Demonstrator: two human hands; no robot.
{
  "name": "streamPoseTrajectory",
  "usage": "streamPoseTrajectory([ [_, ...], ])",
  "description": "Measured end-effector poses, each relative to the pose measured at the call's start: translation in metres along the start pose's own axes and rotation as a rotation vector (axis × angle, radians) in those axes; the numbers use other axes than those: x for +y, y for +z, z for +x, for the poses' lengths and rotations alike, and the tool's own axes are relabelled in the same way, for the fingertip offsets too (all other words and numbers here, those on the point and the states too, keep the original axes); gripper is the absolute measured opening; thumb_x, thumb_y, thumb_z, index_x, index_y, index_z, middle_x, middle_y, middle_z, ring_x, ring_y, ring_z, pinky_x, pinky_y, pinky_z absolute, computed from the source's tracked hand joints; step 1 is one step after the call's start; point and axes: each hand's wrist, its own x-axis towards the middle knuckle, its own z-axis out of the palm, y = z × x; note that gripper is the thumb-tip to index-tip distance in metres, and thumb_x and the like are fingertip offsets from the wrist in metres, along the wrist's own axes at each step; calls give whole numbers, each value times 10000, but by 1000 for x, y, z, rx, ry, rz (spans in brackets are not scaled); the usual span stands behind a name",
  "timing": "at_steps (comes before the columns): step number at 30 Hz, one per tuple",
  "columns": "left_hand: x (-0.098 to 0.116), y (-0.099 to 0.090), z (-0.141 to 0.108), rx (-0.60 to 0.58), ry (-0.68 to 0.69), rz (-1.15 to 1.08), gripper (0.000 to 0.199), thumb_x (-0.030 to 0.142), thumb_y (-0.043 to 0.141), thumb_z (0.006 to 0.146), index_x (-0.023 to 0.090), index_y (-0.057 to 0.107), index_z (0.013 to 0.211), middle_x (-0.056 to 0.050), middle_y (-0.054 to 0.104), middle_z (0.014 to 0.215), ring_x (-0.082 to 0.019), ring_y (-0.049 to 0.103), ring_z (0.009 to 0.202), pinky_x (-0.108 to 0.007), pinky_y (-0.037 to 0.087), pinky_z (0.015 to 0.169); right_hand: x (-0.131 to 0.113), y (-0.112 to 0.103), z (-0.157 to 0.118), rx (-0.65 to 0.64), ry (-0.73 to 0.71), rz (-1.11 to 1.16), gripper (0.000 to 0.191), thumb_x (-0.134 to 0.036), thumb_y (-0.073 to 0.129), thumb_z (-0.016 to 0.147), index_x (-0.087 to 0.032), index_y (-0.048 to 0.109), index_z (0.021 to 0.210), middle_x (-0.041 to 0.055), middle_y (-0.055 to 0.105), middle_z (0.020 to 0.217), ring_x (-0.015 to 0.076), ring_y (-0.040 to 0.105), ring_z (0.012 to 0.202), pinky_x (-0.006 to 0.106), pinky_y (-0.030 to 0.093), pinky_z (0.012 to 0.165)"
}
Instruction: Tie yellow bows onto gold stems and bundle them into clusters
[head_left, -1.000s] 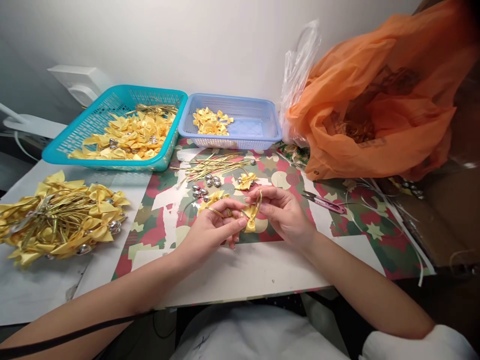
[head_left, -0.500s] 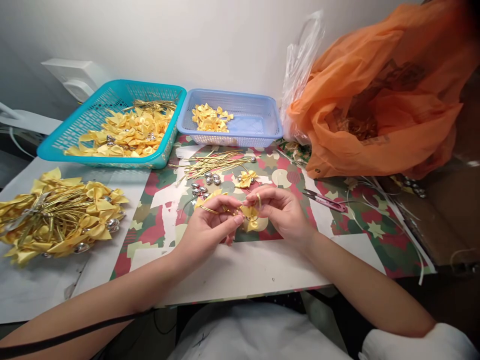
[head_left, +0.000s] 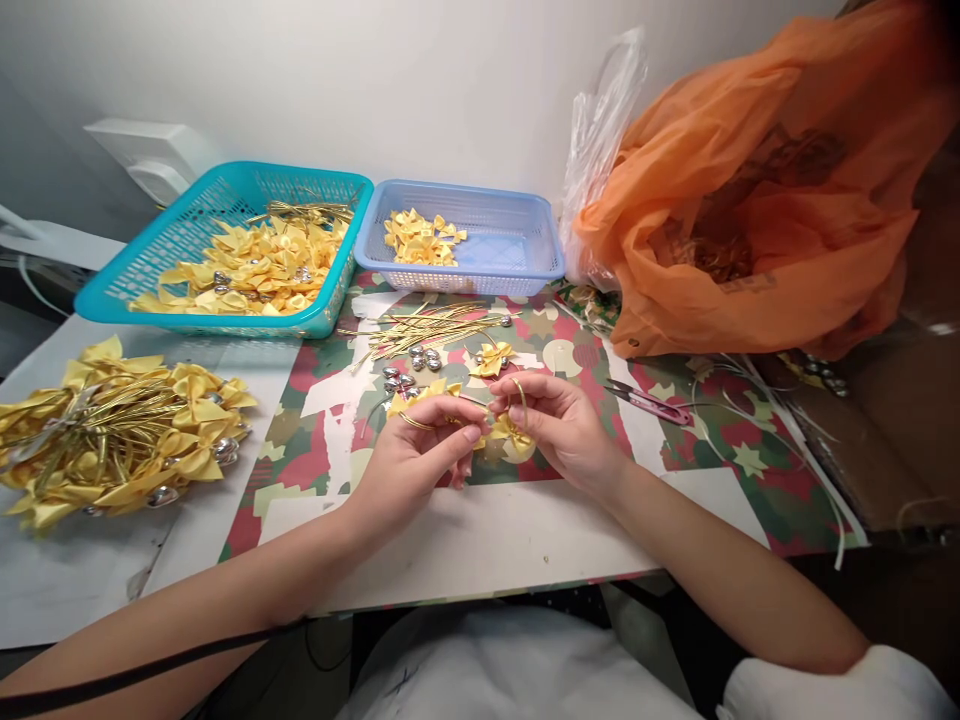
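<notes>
Close together over the patterned sheet, my left hand (head_left: 420, 450) and my right hand (head_left: 574, 435) are both closed in a pinch. A yellow ribbon bow (head_left: 510, 434) hangs at the fingertips of my right hand. Gold cord (head_left: 415, 422) curves by the left index finger, and another gold loop stands up at the right fingertips. The exact grip points are partly hidden by the fingers. Just beyond lie a second yellow bow (head_left: 493, 358) with silver bells, loose silver bells (head_left: 425, 358) and a bunch of gold cords (head_left: 435, 328).
At the back stand a teal basket (head_left: 187, 322) of bows and a blue basket (head_left: 517, 285) with small bows. An orange bag (head_left: 697, 310) is at right, near pink-handled thread snips (head_left: 649, 402). A bundle of finished-looking bows (head_left: 124, 430) lies left.
The bow between my hands has shifted slightly right and turned. The gold loop by my right fingers stands larger, and my fingertips have moved a little apart.
</notes>
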Motion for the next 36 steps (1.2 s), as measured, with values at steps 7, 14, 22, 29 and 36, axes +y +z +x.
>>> streamPoseTrajectory([
  [7, 2, 2, -1, 20, -4, -12, 122, 304, 749, 788, 220, 705, 865, 26, 604, 662, -84, 531, 512, -186, 444, 451, 0, 1, -1, 13, 41, -6, 189, -310, 775, 773, -296, 749, 960, -6, 739, 932, 151, 689, 894, 325, 573, 831],
  [14, 1, 0, -1, 31, -23, 10, 151, 332, 759, 777, 235, 702, 877, 34, 581, 632, -90, 529, 510, -194, 435, 456, 0, 1, -1, 18, 28, -36, 187, -315, 770, 778, -309, 750, 964, 1, 737, 948, 155, 679, 927, 320, 576, 836],
  [22, 2, 2, 1, 19, -66, 156, 261, 352, 777, 749, 197, 679, 933, 19, 581, 659, -103, 530, 564, -202, 443, 479, -4, 5, -1, 48, 1, -108, 250, -382, 798, 725, -272, 749, 944, 30, 721, 1046, 167, 659, 937, 323, 580, 820],
  [29, -1, 5, 1, -92, -186, 119, 408, 407, 785, 719, 179, 613, 1011, 20, 612, 662, -113, 562, 568, -226, 507, 522, -3, 7, -4, 87, -117, -331, 268, -356, 767, 758, -299, 735, 1017, 47, 693, 1114, 182, 614, 1008, 338, 549, 809],
  [36, 3, 7, 3, -94, -307, 99, 357, 325, 814, 667, 191, 609, 927, 37, 612, 651, -130, 609, 595, -223, 507, 516, 3, 17, -7, 174, -221, -547, 220, -219, 712, 781, -286, 725, 990, 46, 708, 1110, 214, 606, 1139, 395, 519, 935],
])
